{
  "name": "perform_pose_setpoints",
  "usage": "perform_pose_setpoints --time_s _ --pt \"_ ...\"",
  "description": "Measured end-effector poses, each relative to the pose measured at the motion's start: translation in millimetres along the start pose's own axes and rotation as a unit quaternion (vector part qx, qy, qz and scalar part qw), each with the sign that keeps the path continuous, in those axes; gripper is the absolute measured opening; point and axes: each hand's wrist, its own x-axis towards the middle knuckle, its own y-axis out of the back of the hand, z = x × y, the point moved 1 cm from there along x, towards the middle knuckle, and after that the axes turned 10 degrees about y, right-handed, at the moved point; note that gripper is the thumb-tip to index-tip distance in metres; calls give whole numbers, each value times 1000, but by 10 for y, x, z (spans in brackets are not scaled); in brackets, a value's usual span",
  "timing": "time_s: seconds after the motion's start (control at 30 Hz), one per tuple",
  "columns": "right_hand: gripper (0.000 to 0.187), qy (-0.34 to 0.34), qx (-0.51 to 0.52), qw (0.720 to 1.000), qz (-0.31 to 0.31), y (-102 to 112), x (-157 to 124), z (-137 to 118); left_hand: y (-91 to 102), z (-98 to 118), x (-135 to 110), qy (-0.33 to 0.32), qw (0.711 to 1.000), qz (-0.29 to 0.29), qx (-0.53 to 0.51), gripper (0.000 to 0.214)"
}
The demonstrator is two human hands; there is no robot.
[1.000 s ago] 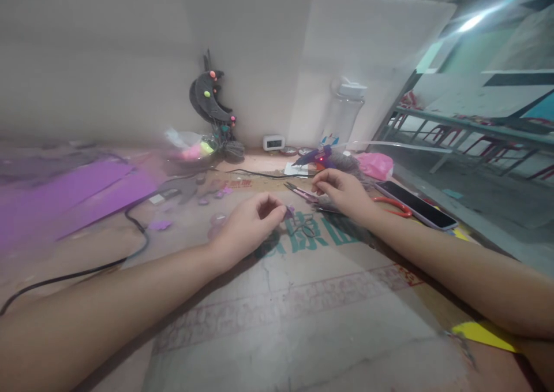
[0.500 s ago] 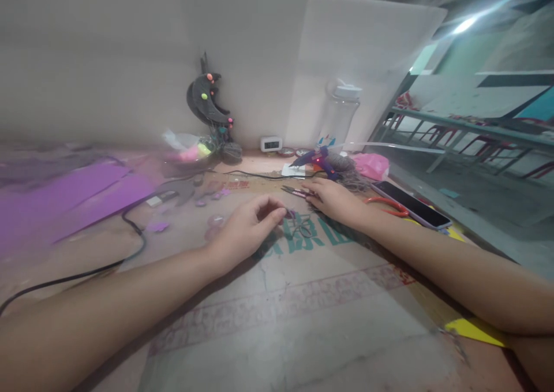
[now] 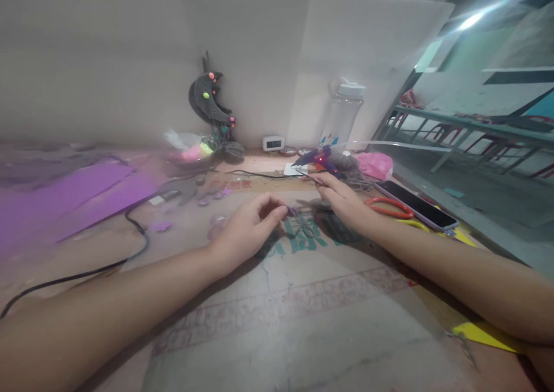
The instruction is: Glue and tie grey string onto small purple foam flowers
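Note:
My left hand (image 3: 255, 224) is closed in a pinch above the table. At its fingertips is a small purple piece (image 3: 293, 211) with a thin grey cord (image 3: 306, 228) looping to the right; their exact join is too blurred to tell. My right hand (image 3: 344, 198) is closed around small thread snips (image 3: 312, 177), blades pointing left and away from me. Just behind the snips rests a dark blue glue gun (image 3: 329, 160) with a red light and a clear glue stick. Its nozzle is over a white card (image 3: 295, 169).
Orange-handled scissors (image 3: 392, 207) and a phone (image 3: 415, 204) lie right of my right arm. Grey yarn (image 3: 352, 175), a pink bag (image 3: 376, 165) and a clear bottle (image 3: 341, 115) stand behind. Purple sheets (image 3: 86, 201) and a black cable (image 3: 78, 275) are at left. A dark crescent decoration (image 3: 206, 100) leans on the wall.
My right hand has lifted the thread snips off the table area, away from the cord and toward the glue gun. My left hand stays in its pinch, nearly still.

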Motion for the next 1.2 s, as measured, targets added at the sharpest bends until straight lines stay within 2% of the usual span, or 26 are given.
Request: perform_pose_setpoints --time_s 0.17,0.3,0.47,0.6,0.9,1.1,1.2 --pt "39 65 -53 996 -38 -23 -111 -116 17 18 0 -9 1000 17 25 20" --pt "37 61 -76 993 -65 -4 -151 -139 23 42 -13 -17 998 31 50 19" --pt "30 59 -68 996 -20 20 -154 -143 28 63 -30 -20 996 39 77 18" --pt "32 71 -71 995 -13 30 -173 -179 31 87 -32 -26 994 43 99 18" --pt "31 29 -76 996 19 31 -134 -100 41 79 -30 -30 992 51 111 18" --pt "43 135 -91 986 -37 51 -169 -213 35 97 -40 -24 991 49 118 16" --pt "51 152 -114 981 -44 55 -173 -231 39 99 -49 -42 987 60 144 16"
